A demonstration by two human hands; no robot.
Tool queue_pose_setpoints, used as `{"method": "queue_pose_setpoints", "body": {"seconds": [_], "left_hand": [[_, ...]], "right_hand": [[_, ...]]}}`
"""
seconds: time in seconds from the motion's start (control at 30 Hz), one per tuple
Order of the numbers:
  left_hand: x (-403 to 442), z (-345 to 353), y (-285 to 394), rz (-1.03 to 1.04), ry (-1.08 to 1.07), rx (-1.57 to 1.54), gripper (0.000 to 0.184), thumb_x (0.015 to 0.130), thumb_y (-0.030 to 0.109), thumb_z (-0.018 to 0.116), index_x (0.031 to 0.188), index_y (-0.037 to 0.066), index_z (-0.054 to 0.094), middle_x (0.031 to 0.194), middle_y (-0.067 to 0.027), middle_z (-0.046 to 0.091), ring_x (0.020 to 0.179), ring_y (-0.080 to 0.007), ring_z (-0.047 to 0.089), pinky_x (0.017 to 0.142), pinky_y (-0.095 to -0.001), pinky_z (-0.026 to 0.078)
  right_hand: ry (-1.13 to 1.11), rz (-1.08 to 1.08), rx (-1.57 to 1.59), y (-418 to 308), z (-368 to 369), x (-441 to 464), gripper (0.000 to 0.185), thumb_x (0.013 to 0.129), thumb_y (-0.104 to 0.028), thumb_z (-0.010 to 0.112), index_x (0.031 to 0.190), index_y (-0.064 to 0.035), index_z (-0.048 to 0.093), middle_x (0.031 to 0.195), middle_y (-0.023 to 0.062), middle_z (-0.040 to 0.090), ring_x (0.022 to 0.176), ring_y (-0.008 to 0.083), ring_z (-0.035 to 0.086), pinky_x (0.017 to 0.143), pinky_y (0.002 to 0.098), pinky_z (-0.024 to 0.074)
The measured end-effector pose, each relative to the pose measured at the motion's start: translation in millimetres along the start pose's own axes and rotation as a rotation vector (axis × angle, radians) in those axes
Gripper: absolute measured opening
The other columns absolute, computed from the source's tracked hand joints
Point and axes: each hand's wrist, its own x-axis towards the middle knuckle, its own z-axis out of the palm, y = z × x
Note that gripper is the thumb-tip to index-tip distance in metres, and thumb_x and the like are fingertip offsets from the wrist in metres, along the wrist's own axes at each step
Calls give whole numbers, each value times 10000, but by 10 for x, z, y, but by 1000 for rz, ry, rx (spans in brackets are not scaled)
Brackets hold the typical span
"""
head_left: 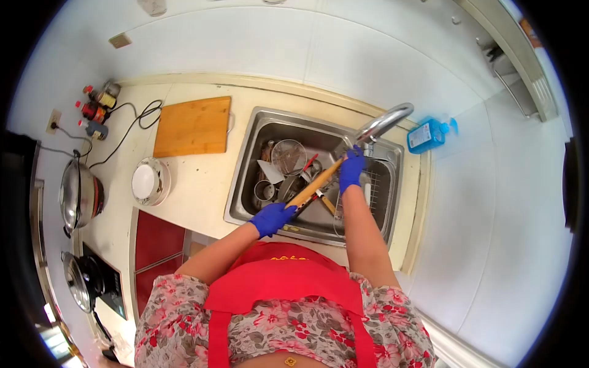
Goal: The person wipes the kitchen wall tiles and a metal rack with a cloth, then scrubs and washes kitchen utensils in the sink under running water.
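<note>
You hold a wooden stick slantwise above the sink, its near end to the left and its far end to the right, just below the tap. Your left hand, in a blue glove, has its grip wrapped around the near end, over the near edge of the sink. Your right hand, gloved the same way, has its grip closed about the far end, close by the mouth of the tap. Beneath and to the left of the stick, the sink holds a jumble of things: a round see-through bowl toward the far side, a metal cup nearer you, and a red handle beside the bowl. Some pieces overlap too much to tell apart. A wire rack sits at the right side of the sink, partly behind your right arm. On the bench to the left, a cutting board lies flat at the far side, with a white bowl nearer you and a lidded pot farther left. A blue soap bottle is to the right of the tap.
</note>
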Motion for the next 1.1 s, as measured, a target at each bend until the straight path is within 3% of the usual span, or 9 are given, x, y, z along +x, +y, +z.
{"method": "queue_pose_setpoints", "body": {"seconds": [0.1,0.33,0.43,0.5,0.57,0.77,0.83,0.93,1.1], "left_hand": [[7,-40,20,15,-23,-116,417,867,465,451,813,54,506,575,-31,470,402,-118,444,333,-263,388],[-57,59,109,3,-74,-123,401,875,447,447,784,58,486,560,-21,444,380,-112,414,321,-261,364],[29,9,17,-10,-55,-132,411,877,448,441,783,50,484,560,-24,444,376,-116,416,324,-264,367],[59,-55,9,-29,-99,-172,405,878,443,444,793,50,482,560,-26,445,378,-117,420,327,-265,372],[49,-63,-10,-13,-110,-182,401,877,443,446,793,53,487,561,-27,447,375,-118,421,332,-265,375],[-47,-45,57,-28,-31,-15,426,872,472,443,770,60,484,546,-14,437,366,-109,401,330,-256,356],[16,-121,14,-18,-95,-96,429,871,478,442,773,63,488,540,-11,433,364,-105,396,328,-254,349],[21,-188,51,-14,-153,-178,437,869,490,440,768,69,491,533,-7,427,362,-100,390,325,-251,338],[-43,-204,50,-44,-169,-106,443,866,505,439,735,83,477,529,1,421,359,-95,381,325,-243,329]], "right_hand": [[58,-149,-25,-122,118,-214,358,794,-31,518,1147,7,469,980,86,517,849,160,500,749,281,426],[-200,94,-475,-78,-235,190,369,781,-29,541,1141,12,472,951,80,512,798,143,478,717,268,425],[-133,57,-194,65,-144,104,272,822,-95,555,1065,16,509,902,66,544,793,156,506,709,273,430],[-25,-407,-242,141,41,-63,235,840,-137,550,1019,14,528,878,61,556,795,166,519,728,281,437],[-54,-263,-111,-148,42,-195,206,845,-152,539,966,14,546,857,64,564,799,171,530,745,297,441],[-312,8,-638,250,-361,350,295,835,-154,560,1072,9,495,967,110,548,842,178,522,752,300,434],[-159,-7,42,1,-247,143,164,822,-156,550,882,-5,569,807,85,578,715,158,527,669,308,444],[35,-375,-95,-20,67,-90,176,829,-178,532,837,-7,573,766,79,572,684,147,520,632,320,438],[-195,-185,-531,-135,-419,180,235,813,-198,551,968,-21,554,968,150,572,767,295,572,705,360,455]]}}
